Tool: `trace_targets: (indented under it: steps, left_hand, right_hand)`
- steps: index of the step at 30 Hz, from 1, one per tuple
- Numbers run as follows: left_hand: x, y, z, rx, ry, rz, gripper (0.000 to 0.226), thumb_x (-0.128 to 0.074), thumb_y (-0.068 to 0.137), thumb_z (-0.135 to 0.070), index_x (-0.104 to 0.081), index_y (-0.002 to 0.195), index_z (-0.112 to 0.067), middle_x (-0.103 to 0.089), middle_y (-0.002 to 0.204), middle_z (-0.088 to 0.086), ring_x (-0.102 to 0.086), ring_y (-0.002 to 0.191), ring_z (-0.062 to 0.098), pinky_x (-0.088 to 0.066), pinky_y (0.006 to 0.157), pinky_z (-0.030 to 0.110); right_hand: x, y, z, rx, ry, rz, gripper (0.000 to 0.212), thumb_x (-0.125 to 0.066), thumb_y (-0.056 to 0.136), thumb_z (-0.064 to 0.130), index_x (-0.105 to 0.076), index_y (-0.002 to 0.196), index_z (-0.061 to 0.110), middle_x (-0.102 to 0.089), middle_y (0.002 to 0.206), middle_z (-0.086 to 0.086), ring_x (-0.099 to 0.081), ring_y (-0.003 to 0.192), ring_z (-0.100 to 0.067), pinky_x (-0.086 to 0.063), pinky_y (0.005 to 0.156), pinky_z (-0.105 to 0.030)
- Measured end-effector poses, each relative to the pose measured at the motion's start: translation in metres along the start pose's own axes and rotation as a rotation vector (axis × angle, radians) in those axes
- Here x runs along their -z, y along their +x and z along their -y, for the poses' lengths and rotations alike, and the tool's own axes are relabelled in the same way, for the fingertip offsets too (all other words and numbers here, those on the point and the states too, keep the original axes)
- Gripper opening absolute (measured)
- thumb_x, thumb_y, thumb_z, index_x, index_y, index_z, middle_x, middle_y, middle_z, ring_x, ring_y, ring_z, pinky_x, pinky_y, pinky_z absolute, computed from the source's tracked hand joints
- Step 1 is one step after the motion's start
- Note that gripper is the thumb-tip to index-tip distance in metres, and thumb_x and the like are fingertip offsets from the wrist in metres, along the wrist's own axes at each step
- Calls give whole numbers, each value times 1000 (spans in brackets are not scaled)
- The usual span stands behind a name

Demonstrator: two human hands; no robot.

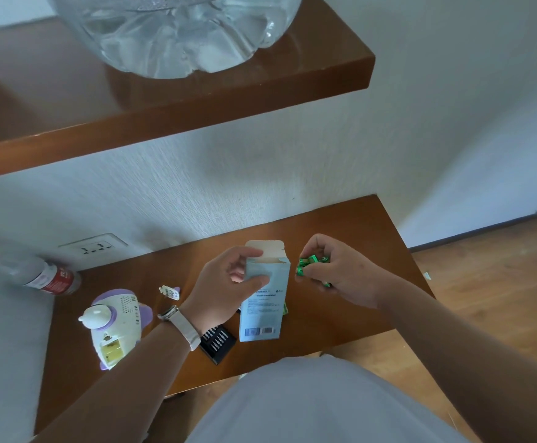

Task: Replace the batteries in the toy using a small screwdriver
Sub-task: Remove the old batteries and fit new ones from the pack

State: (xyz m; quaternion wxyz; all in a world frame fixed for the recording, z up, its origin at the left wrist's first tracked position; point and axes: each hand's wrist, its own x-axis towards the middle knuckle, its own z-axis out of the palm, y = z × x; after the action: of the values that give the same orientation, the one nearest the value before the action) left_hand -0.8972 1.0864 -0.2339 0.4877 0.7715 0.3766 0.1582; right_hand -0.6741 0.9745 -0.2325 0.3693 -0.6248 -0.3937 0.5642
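Note:
A white and purple toy lies on the brown table at the left, its battery compartment open and facing me. The small white compartment cover lies just right of the toy. My left hand grips a pale blue battery box upright, its top flap open. Just right of the box, my right hand is closed around several green batteries. A black case of screwdriver bits lies on the table under my left wrist.
A plastic bottle with a red cap and label lies at the table's far left, near a wall socket. A wooden shelf overhangs the table, carrying a large clear water jug. Wooden floor lies to the right.

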Motion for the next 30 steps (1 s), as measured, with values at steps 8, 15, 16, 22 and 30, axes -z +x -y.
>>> trace_targets:
  steps: [8,15,16,22,30]
  left_hand:
    - [-2,7,-11,-50,75,193,39,-78,86,-25,-55,107,-49,-69,102,-21,-65,91,-4,-52,78,11]
    - [-8,12,-17,-68,103,224,42,-79,85,-29,-49,108,-48,-71,107,-14,-63,95,-2,-48,81,9]
    - [-9,12,-16,-64,105,230,41,-79,85,-30,-49,107,-47,-71,107,-15,-63,95,-2,-48,80,8]
    - [-14,13,-17,-64,101,219,37,-81,83,-31,-54,105,-45,-72,102,-16,-67,90,-1,-53,76,11]
    - [-17,15,-21,-22,13,187,37,-81,84,-22,-57,104,-41,-73,101,-13,-71,89,-2,-55,65,13]
  right_hand:
    - [3,3,16,34,31,-61,23,-57,95,14,-73,90,30,-69,97,-9,-56,71,-14,-47,61,-22]
    - [2,6,23,107,-248,-49,20,-62,93,29,-59,92,49,-62,93,31,-64,91,-1,-59,68,-23]
    - [1,6,22,117,-264,-48,18,-63,91,32,-55,90,48,-63,94,30,-64,92,-2,-59,69,-26]
    - [-2,7,17,131,-299,-42,14,-66,89,29,-61,86,42,-66,89,17,-66,90,-15,-59,70,-32]
    - [-1,6,16,121,-262,-11,17,-65,92,28,-67,99,43,-61,93,28,-63,93,-4,-61,76,-31]
